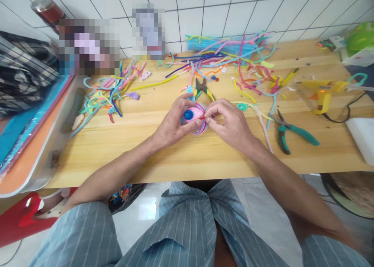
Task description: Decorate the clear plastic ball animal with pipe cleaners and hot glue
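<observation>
Over the middle of the table my left hand point(172, 123) is closed round the side of a small pipe-cleaner figure point(193, 114). This piece shows pink, purple and light blue strands, with a round blue coil on it. The fingertips of my right hand point(226, 119) pinch a short red pipe-cleaner piece point(202, 118) against the figure's right side. Just beyond both hands lie end cutters point(201, 87) with yellow-and-green handles. Teal-handled pliers point(292, 130) rest to the right of my right hand. Part of the figure is hidden behind my fingers.
Loose coloured pipe cleaners point(109, 90) lie at the left, and more spread along the back by a light blue bundle point(222, 45). A yellow glue gun point(323, 93) with a lit light stands at the right. A plastic bin point(43, 158) fills the left edge.
</observation>
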### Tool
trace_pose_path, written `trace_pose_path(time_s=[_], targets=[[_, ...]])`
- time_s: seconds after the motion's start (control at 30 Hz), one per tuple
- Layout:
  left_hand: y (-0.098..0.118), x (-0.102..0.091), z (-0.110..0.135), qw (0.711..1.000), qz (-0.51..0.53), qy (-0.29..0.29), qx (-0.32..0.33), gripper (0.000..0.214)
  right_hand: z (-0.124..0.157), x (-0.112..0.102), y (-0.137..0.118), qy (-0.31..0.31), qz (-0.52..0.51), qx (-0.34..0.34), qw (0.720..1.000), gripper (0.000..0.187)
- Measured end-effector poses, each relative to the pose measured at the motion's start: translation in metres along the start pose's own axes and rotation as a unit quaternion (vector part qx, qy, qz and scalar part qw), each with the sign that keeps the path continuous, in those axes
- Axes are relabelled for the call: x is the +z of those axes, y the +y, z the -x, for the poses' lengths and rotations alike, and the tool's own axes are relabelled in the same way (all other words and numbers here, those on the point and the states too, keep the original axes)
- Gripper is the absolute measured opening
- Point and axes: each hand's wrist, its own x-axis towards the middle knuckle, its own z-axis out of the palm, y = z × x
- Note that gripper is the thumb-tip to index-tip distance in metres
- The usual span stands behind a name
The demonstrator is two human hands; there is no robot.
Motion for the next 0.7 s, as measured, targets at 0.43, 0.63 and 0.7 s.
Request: trace_pose_path(time_s=[0.43, 0.63, 0.7], targets=[[-0.001, 0.005, 0.002, 0.998, -0.042, 0.031, 0.031, 0.049, 0.005, 0.003, -0.017, -0.008, 0.144, -0.006, 0.990, 0.015], [-0.008, 0.012, 0.006, 0.996, -0.024, 0.066, 0.048, 0.050, 0.024, -0.031, -0.016, -0.005, 0.191, 0.051, 0.980, 0.027], [-0.010, 0.013, 0.007, 0.996, -0.015, 0.071, 0.041, 0.050, 0.046, -0.065, 0.001, 0.016, 0.248, 0.116, 0.962, 0.042]])
